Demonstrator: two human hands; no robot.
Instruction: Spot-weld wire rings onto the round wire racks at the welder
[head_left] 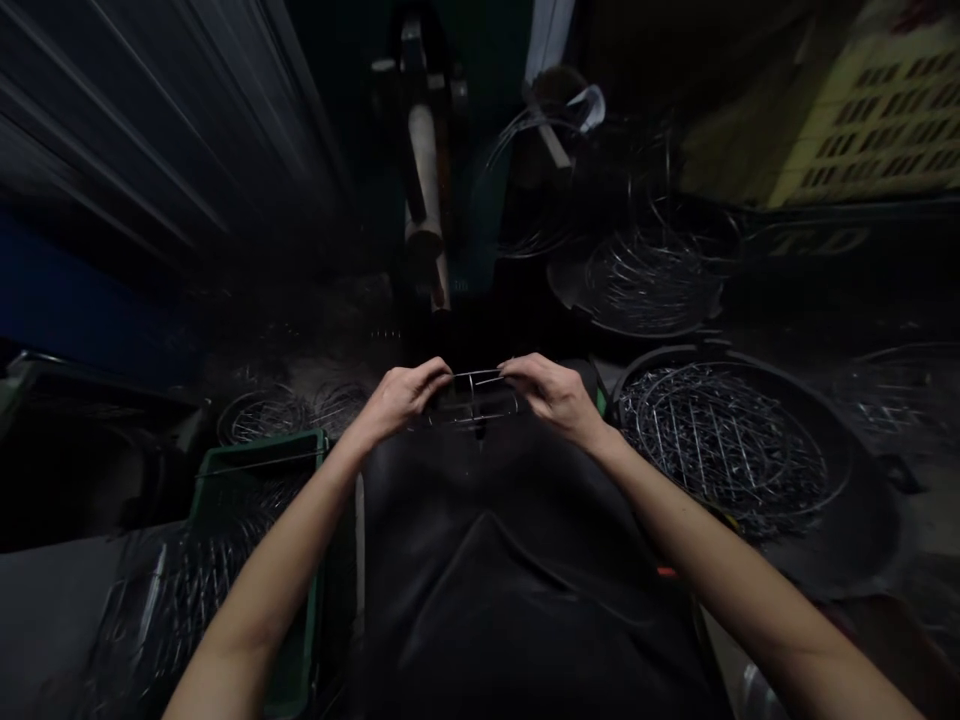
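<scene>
Between my two hands is a thin metal wire frame (472, 395) with a crosspiece near its middle, held above the dark apron over my lap. My left hand (405, 398) is closed, thumb and fingertips pinching the frame's left end. At the other end my right hand (551, 392) pinches the wire the same way. A loose wire tip points inward beside the right fingertips. The frame's lower side is dim and partly lost against the dark background.
A wide black basin (870, 520) full of short metal pieces, with a round wire grid on top, stands at right. Behind it is another pan (562, 285) of wires. A green crate (321, 560) with wire parts stands left. Ahead rises a machine (424, 160); a yellow crate (806, 150) sits far right.
</scene>
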